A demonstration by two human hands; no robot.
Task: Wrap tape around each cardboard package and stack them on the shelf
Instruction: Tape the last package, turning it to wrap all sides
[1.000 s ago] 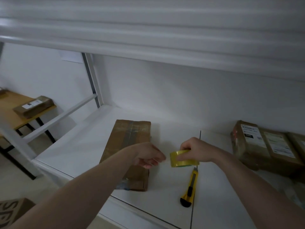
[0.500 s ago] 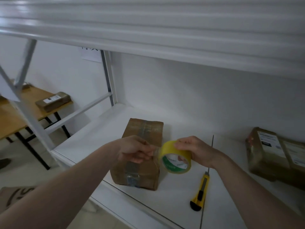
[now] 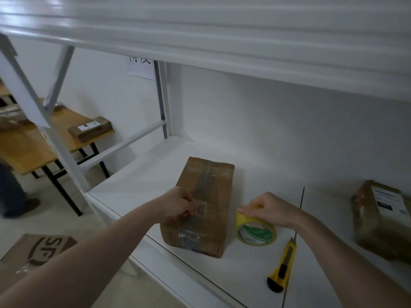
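Since the earlier frame, the tape roll (image 3: 255, 231) has been drawn away from the cardboard package (image 3: 201, 207) to its right side and lowered toward the shelf (image 3: 133, 187). A strip of clear tape (image 3: 201, 207) is stretched across the package top. The free end of the tape is pinched against the package top by the curled fingers of the left hand (image 3: 178, 204). The roll is gripped from above by the right hand (image 3: 266, 207), with fingers curled over its yellow rim. The package is positioned lengthwise on the white shelf, near the front edge. A yellow utility knife (image 3: 283, 266) is located on the shelf, just right of the roll. A second labelled package (image 3: 382, 216) is placed at the far right. Another package (image 3: 90, 128) is seen on the wooden worktop (image 3: 26, 150) at the left.
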